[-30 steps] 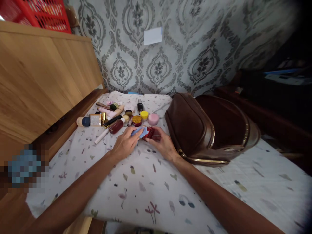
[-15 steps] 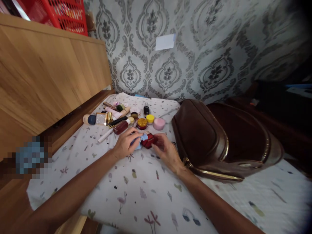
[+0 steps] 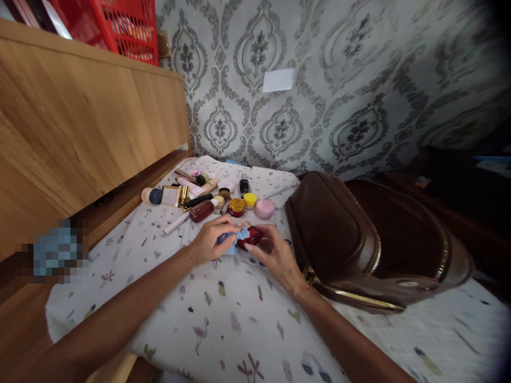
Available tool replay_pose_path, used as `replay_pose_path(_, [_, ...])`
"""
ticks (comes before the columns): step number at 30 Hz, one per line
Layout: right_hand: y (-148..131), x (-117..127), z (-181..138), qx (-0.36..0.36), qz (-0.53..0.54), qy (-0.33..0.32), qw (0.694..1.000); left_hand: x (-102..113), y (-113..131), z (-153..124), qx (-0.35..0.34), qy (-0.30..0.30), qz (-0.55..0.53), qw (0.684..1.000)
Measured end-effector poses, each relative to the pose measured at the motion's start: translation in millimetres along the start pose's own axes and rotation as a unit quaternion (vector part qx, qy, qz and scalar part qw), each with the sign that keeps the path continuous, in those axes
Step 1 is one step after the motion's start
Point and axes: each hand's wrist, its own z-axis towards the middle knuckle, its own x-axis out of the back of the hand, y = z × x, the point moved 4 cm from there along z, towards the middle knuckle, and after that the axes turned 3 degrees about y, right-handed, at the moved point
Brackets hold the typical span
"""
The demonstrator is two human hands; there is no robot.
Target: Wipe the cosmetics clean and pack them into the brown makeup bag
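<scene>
My left hand (image 3: 211,240) is closed on a crumpled light-blue cloth (image 3: 228,249), which presses against a small dark-red glossy container (image 3: 248,239). My right hand (image 3: 277,255) grips that container from the other side, thumb below and fingers behind. Its exact kind is partly hidden by my fingers. Just beyond my hands sit a gold-lidded red jar (image 3: 237,207), a yellow-lidded jar (image 3: 250,200) and a round pink container (image 3: 264,209). To their left lies a bottle of dark-red liquid (image 3: 202,211) beside a white tube (image 3: 176,223).
A brown leather bag (image 3: 331,229) with gold zips stands at right. Farther back lie a black bottle (image 3: 244,184), a glittery compact (image 3: 171,196) and a blue-capped bottle (image 3: 151,196). A wooden cabinet (image 3: 91,101) borders the left, with a red basket (image 3: 131,29) on top.
The view has shifted slightly, so the scene sits a little lower and to the right. My hands keep hold of the cloth and the red container, which has tilted a little.
</scene>
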Motion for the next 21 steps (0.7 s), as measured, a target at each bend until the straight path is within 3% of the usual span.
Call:
replay_pose_path(6, [-1.7, 1.5, -2.9, 0.016, 0.007, 0.011, 1.000, 2.9, 7.0, 2.9, 0.015, -0.030, -0.018, 0.999])
replay_pose_path(11, [-7.5, 1.1, -8.6, 0.038, -0.012, -0.004, 0.999, 2.8, 8.2, 2.9, 0.007, 0.002, 0.017, 1.000])
replay_pose_path(18, [-24.9, -7.3, -18.8, 0.210, -0.106, -0.059, 0.970, 4.9, -2.3, 4.2, 0.049, 0.006, 0.044, 0.998])
replay_pose_path(21, [-28.0, -8.8, -21.1, 0.236, -0.132, -0.071, 0.960, 5.2, -7.3, 5.3, 0.090, -0.007, 0.041, 0.995])
